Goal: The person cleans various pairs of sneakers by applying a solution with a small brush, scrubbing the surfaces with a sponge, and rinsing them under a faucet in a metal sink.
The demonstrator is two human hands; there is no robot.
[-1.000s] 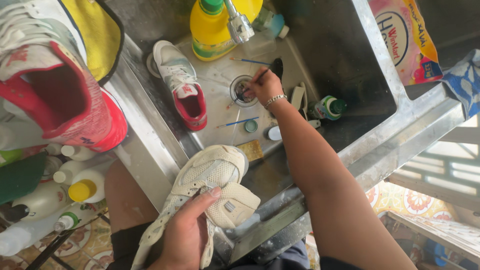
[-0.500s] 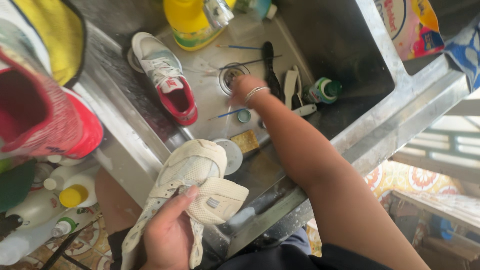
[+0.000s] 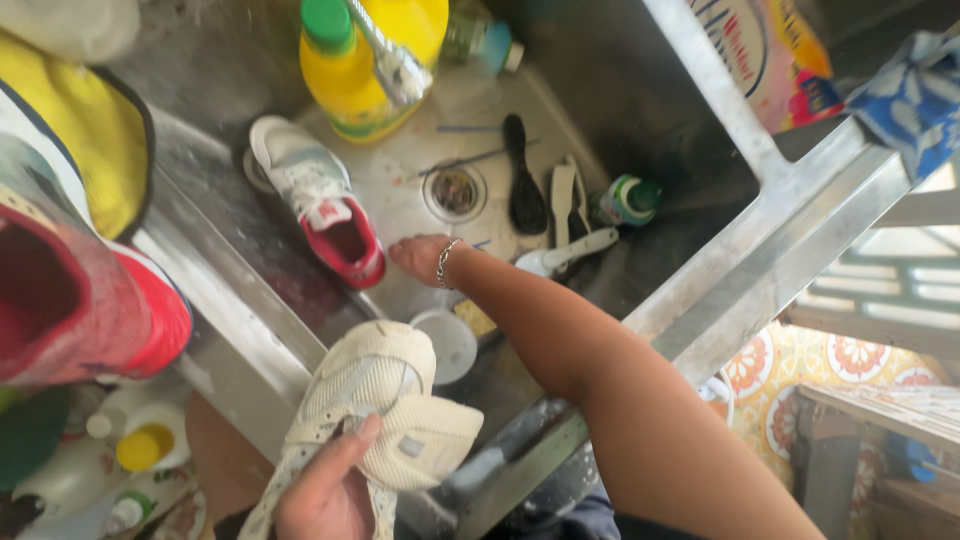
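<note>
Left hand (image 3: 320, 495) is gripping the cream mesh sneaker (image 3: 385, 405) at 6 o'clock, fingers closed over its soft, light upper; firmer hold looks likelier at the sole. Right hand (image 3: 420, 257) is reaching into the steel sink (image 3: 700, 90); grip unclear.

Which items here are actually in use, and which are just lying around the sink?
In use:
left hand gripping cream mesh sneaker
right hand low in steel sink

Lying about:
white-and-red sneaker
yellow detergent bottle
black brush
round white lid

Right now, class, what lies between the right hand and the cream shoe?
In the head view, a round translucent lid lies on the sink floor between the right hand and the cream shoe, which the left hand holds.
</note>
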